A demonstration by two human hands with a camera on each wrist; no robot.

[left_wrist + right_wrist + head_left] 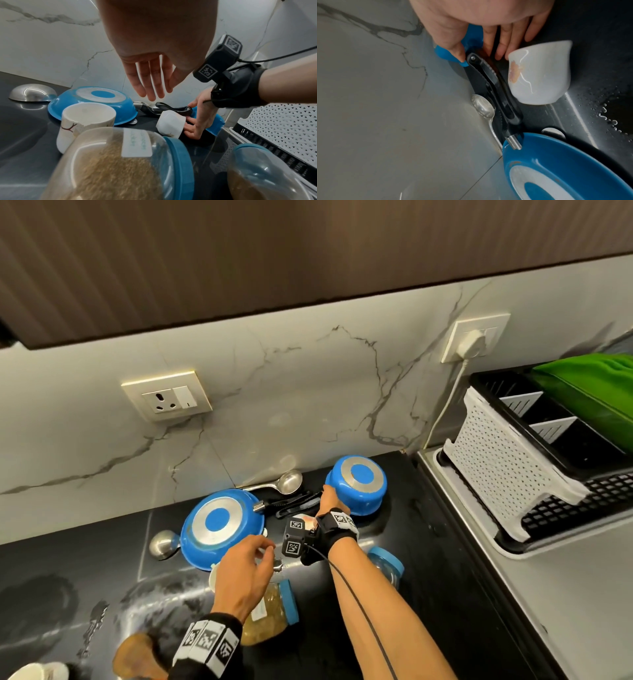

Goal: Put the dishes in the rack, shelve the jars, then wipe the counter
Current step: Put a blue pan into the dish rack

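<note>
Two blue pans lie upside down on the black counter (428, 542): a frying pan (222, 523) and, to its right, a saucepan (359, 484). My right hand (329, 498) is at the saucepan's black handle (481, 70), thumb on the blue rim and fingers on the other side of the handle. My left hand (263, 553) hovers with relaxed fingers, holding nothing, above a white cup (85, 119). A second white cup (539, 75) lies on its side beside my right fingers. Two blue-lidded jars (274, 611) (387, 566) lie on their sides nearer to me.
A dish rack (565, 508) with a white perforated cutlery basket (496, 467) and a green cloth (589, 392) stands at the right. A steel ladle (289, 482) lies by the wall and a steel bowl (164, 544) sits left of the frying pan. Water streaks the counter's left part.
</note>
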